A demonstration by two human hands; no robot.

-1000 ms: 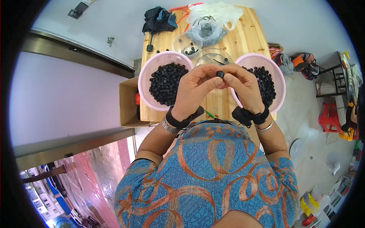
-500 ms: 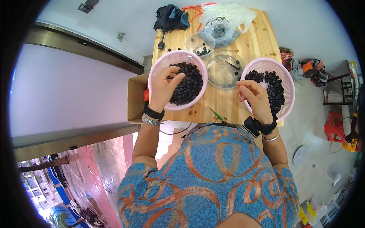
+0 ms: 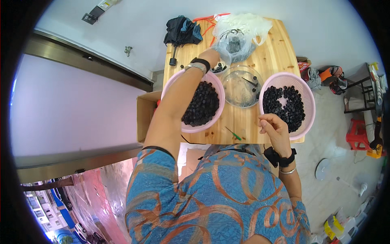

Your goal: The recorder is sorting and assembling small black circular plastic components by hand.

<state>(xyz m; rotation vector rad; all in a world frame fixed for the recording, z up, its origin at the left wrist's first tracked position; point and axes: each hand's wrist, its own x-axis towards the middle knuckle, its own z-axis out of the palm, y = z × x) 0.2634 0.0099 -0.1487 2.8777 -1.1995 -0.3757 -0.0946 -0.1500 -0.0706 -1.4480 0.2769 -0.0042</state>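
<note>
My left arm reaches across the left pink basket (image 3: 222,97), which is filled with small black round parts (image 3: 203,106). At its end my left hand (image 3: 210,56) is at a small clear round container (image 3: 226,57) holding a few black pieces; its fingers are hidden from view. By the near left rim of the right pink basket (image 3: 309,110), my right hand (image 3: 273,127) is held with thumb and fingers pinched. Whether something tiny sits between those fingertips cannot be made out. More black parts (image 3: 294,106) lie in that basket, around a bare patch.
Between the baskets stands a clear round tray (image 3: 233,91) with dark tweezers (image 3: 249,81) and a few black pieces. A green-handled tool (image 3: 233,133) lies near the table's front edge. At the back are a folded umbrella (image 3: 183,32) and plastic bags (image 3: 243,26).
My left hand has moved from above the left basket forward to the small clear container. My right hand has shifted slightly, still pinched. The whole view has tilted, so the table sits lower.
</note>
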